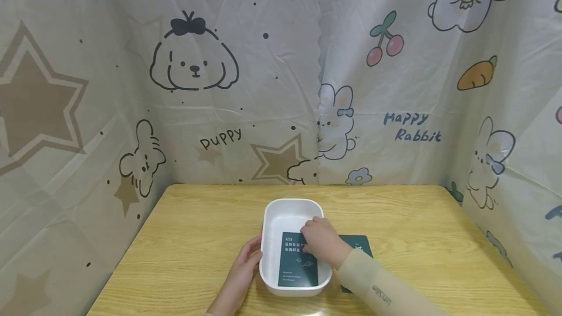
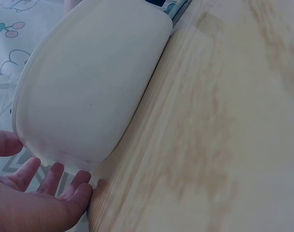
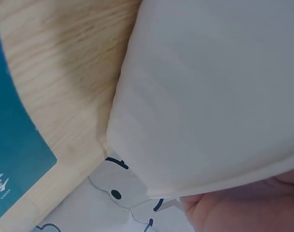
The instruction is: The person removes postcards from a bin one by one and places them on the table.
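Observation:
A white rectangular tub (image 1: 293, 211) stands on the table, its outer wall (image 2: 93, 82) filling much of the left wrist view. Inside it is a dark green card (image 1: 295, 271) with white printed text. My right hand (image 1: 322, 240) reaches over the tub's right rim and pinches the card's upper right part; its fingertips are partly hidden. In the right wrist view that hand (image 3: 248, 208) shows only in part, beyond the rim. With relaxed fingers, my left hand (image 1: 243, 267) touches the tub's left side; the left wrist view shows the fingers (image 2: 52, 179) against the wall.
A second dark green card (image 1: 357, 244) lies on the wooden table (image 1: 197, 223) right of the tub, partly covered by my right forearm. Its corner (image 3: 21, 145) shows in the right wrist view. Patterned curtains (image 1: 281, 62) hang behind and at both sides.

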Demonstrator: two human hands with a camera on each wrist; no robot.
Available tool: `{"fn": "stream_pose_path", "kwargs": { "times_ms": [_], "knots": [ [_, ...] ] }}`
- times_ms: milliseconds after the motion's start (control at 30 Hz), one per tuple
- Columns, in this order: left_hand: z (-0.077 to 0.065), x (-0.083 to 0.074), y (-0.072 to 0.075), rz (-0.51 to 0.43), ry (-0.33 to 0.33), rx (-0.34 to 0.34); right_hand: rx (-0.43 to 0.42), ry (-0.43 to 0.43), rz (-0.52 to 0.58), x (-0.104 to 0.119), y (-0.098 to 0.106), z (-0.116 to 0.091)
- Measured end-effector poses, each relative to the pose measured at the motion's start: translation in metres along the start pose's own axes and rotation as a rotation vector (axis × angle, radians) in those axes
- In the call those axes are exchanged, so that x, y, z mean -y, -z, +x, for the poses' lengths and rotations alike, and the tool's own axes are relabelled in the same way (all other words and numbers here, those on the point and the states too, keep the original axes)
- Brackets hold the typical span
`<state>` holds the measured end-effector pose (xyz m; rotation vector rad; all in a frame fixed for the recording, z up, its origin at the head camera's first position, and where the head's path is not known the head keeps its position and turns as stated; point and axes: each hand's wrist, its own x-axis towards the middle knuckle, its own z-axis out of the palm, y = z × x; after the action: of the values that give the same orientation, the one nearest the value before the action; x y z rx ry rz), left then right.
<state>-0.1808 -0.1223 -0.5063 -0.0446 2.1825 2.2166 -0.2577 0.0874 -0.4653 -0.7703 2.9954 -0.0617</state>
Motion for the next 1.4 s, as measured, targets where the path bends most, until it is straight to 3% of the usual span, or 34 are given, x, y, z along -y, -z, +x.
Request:
{"fn": "stream_pose_path", "kwargs": {
  "times_ms": [1400],
  "knots": [
    [0.0004, -0.0013, -0.0004, 0.003, -0.002, 0.002, 0.001, -0.003, 0.0, 0.0036, 0.0033, 0.0003]
  ]
}}
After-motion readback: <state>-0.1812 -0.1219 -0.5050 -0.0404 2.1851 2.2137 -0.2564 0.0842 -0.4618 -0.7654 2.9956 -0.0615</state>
